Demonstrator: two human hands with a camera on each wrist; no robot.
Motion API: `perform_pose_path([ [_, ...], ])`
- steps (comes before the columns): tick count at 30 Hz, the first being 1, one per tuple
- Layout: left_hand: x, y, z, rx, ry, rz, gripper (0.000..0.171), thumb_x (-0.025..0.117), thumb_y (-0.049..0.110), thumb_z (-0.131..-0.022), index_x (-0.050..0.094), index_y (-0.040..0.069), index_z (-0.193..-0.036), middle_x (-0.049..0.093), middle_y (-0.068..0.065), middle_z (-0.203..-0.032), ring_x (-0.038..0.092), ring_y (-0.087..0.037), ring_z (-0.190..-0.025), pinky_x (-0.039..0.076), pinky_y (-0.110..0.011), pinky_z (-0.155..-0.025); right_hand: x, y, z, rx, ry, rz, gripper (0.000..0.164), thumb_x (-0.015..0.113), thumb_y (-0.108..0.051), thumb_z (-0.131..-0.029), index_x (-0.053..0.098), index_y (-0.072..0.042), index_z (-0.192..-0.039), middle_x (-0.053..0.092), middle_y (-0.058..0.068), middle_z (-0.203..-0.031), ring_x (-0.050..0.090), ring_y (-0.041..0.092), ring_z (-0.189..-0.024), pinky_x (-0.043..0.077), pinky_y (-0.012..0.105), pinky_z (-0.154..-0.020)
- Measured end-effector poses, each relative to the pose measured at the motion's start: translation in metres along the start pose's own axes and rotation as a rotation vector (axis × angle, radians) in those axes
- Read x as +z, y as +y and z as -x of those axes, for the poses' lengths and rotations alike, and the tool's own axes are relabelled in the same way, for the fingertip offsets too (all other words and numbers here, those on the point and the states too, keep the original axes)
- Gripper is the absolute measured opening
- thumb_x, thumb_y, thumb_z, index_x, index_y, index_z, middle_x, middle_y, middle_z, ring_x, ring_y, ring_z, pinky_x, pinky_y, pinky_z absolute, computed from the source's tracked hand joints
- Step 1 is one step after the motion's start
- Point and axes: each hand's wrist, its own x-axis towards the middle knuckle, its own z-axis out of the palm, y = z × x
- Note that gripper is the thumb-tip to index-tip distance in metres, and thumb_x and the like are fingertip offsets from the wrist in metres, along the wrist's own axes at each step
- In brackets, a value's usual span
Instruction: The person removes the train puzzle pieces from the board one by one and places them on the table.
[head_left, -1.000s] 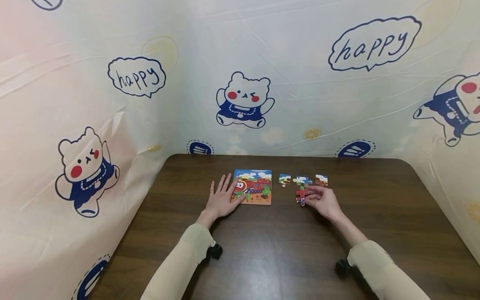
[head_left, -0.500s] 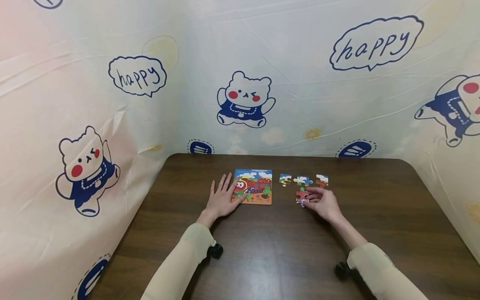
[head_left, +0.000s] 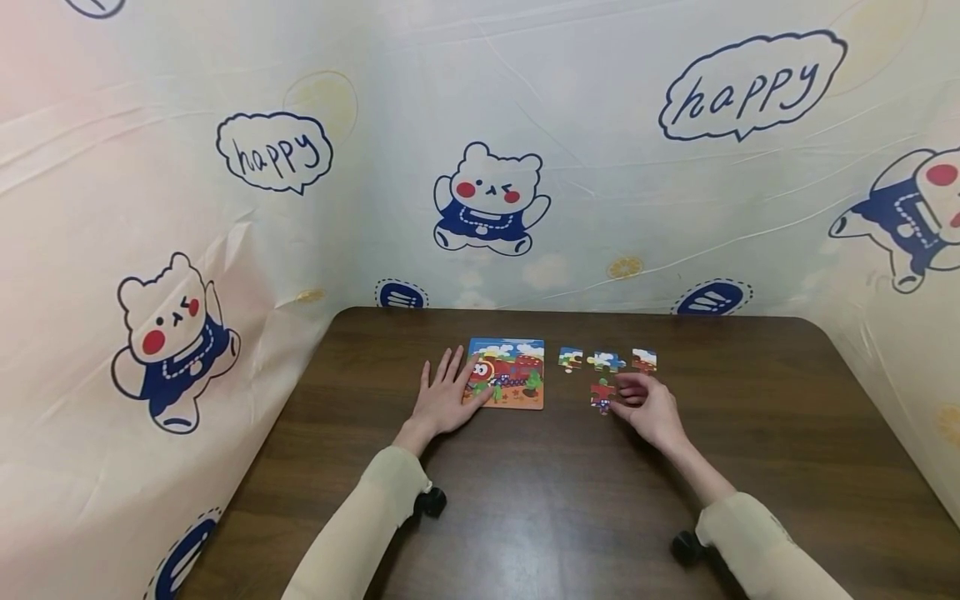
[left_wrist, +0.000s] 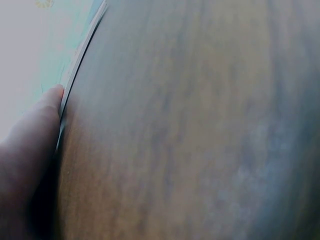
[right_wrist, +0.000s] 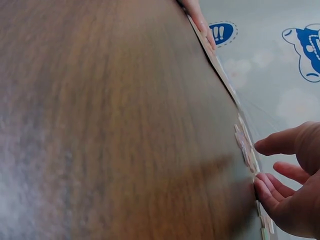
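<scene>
My left hand (head_left: 442,402) lies flat with fingers spread over the left side of a square picture puzzle board (head_left: 517,392). In the left wrist view, the left thumb (left_wrist: 37,120) rests along the board's edge. A red jigsaw piece (head_left: 602,392) with a blue-and-white lower part lies on the table right of the board. Just right of that piece is my right hand (head_left: 651,410), thumb and fingers loosely bent and apart. The right wrist view shows the right thumb (right_wrist: 280,142) close beside the piece (right_wrist: 243,145), with nothing pinched; whether they touch I cannot tell.
Above the red piece lie a left jigsaw piece (head_left: 570,358), a middle one (head_left: 604,361) and a right one (head_left: 644,359) in a row. The brown wooden table (head_left: 525,508) meets a printed cloth backdrop (head_left: 360,208) at its back.
My right hand has let go of the red jigsaw piece and drawn slightly right, uncovering more of it. The piece now sits slightly left. My left hand stays on the board.
</scene>
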Motion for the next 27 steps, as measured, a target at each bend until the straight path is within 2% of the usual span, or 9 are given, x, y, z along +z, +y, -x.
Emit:
perform_pose_path([
  [4,0.0023,-0.0017,-0.0001,0.008,0.015,0.028,0.091,0.044,0.078,-0.105,0.026,0.025,-0.177,0.014,-0.011,-0.187,0.008,-0.037,-0.175,-0.001,-0.071,-0.137,-0.0022,-0.0009,0.0003,-0.018,0.016,-0.003,0.043,0.081,0.003,-0.095,0.069,0.008,-0.136,0.076,0.031,-0.126,0.077,0.043,-0.110,0.065,0.028,-0.091],
  [7,0.0031,-0.0027,-0.0002,0.014,0.027,0.047,0.095,0.041,0.083,-0.103,0.027,0.025,-0.177,0.016,-0.012,-0.187,0.009,-0.038,-0.175,-0.002,-0.072,-0.137,-0.0031,-0.0022,-0.0002,-0.034,0.022,-0.025,0.041,0.080,0.004,-0.095,0.070,0.009,-0.134,0.076,0.031,-0.124,0.077,0.043,-0.109,0.057,0.012,-0.083],
  [9,0.0030,-0.0028,0.0000,0.017,0.030,0.051,0.096,0.040,0.083,-0.103,0.026,0.025,-0.177,0.016,-0.013,-0.187,0.009,-0.038,-0.174,-0.002,-0.072,-0.136,-0.0034,-0.0033,-0.0005,-0.039,0.023,-0.041,0.039,0.080,0.004,-0.095,0.070,0.010,-0.133,0.076,0.032,-0.123,0.077,0.043,-0.108,0.053,0.007,-0.080],
  [17,0.0053,-0.0028,-0.0018,-0.004,0.000,0.002,0.099,0.041,0.080,-0.104,0.011,0.023,-0.179,0.010,-0.008,-0.188,0.005,-0.033,-0.176,-0.004,-0.069,-0.138,-0.0027,-0.0077,-0.0025,-0.044,0.025,-0.039,0.030,0.074,0.002,-0.101,0.071,0.011,-0.130,0.077,0.031,-0.121,0.075,0.038,-0.107,0.052,0.007,-0.080],
  [27,0.0075,-0.0040,-0.0016,0.004,0.034,0.025,0.101,0.040,0.081,-0.104,0.016,0.018,-0.179,0.015,-0.012,-0.187,0.010,-0.036,-0.175,-0.002,-0.070,-0.137,-0.0061,-0.0067,-0.0027,-0.055,0.031,-0.036,0.031,0.071,0.003,-0.103,0.068,0.012,-0.133,0.076,0.031,-0.122,0.074,0.041,-0.110,0.050,0.007,-0.083],
])
